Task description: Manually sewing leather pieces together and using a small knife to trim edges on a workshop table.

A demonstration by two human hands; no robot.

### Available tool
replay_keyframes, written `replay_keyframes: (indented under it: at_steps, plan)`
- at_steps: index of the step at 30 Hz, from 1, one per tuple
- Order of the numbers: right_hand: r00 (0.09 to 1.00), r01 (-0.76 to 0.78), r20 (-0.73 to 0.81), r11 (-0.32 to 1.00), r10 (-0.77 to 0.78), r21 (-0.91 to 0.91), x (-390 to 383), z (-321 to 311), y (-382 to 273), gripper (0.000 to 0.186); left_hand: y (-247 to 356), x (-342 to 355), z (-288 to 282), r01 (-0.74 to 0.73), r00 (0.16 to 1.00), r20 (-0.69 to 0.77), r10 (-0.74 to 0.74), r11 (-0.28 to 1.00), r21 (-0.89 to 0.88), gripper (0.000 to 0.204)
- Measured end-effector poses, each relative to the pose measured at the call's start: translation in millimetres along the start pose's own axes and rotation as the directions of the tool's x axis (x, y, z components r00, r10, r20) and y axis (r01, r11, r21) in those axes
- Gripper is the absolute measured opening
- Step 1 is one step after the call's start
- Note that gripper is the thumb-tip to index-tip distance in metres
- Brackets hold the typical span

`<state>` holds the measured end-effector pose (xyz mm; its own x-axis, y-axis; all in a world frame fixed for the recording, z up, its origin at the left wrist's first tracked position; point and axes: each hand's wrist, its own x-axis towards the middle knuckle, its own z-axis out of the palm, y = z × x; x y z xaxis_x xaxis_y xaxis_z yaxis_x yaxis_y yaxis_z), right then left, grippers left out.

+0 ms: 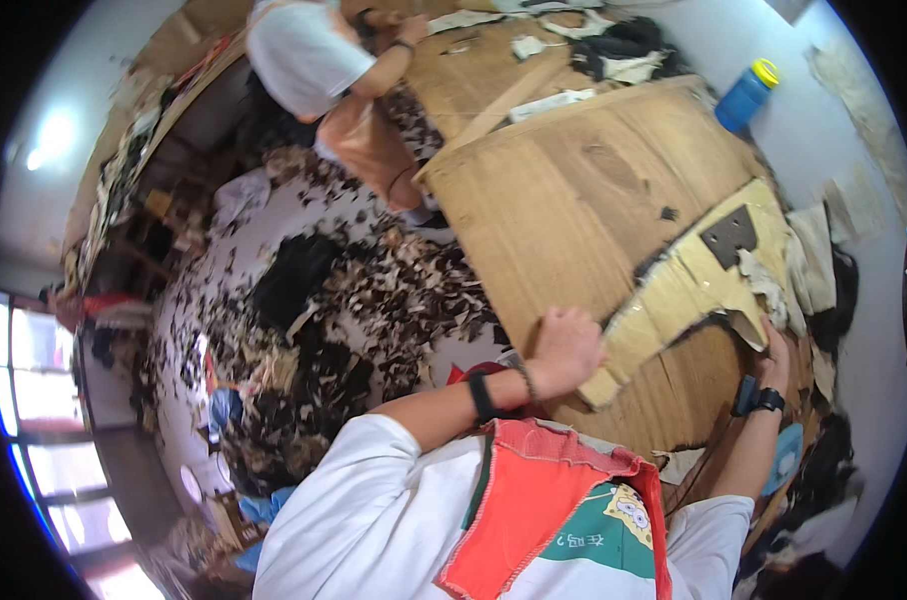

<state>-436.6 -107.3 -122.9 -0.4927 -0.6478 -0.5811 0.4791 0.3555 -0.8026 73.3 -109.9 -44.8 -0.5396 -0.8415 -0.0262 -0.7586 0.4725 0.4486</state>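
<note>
A pale yellow hide piece [674, 292] with a dark, furry-looking edge lies across the right part of the wooden table [554, 215]. On its far end sits a dark grey patch [730, 238] with small holes. My left hand [571, 350] is closed at the hide's near left edge, fingers curled; what they grip, if anything, is hidden. At the opposite edge, my right hand [774, 358] is closed around a hanging flap of the hide. A ragged whitish scrap [764, 285] lies beside that flap.
A blue bottle with a yellow lid [747, 95] stands at the table's far right, by the wall. Dark scraps [404, 300] litter the floor at left. Another person [319, 60] works at a far table with offcuts [624, 50]. Hide strips [812, 260] hang along the right edge.
</note>
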Motion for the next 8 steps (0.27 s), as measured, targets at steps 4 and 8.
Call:
replay_keyframes:
  at_steps: [4,8]
  plan:
    - [0.963,0.241,-0.106,0.967,-0.25,-0.085,-90,45,32,0.041,-75,29,-59,-0.084,0.993,-0.097,0.069,0.984,-0.159,0.022]
    - [0.969,0.164,-0.13,0.943,-0.209,-0.29,-216,133,79,0.059,-119,104,-142,-0.029,0.961,-0.248,0.121,0.938,0.346,0.016]
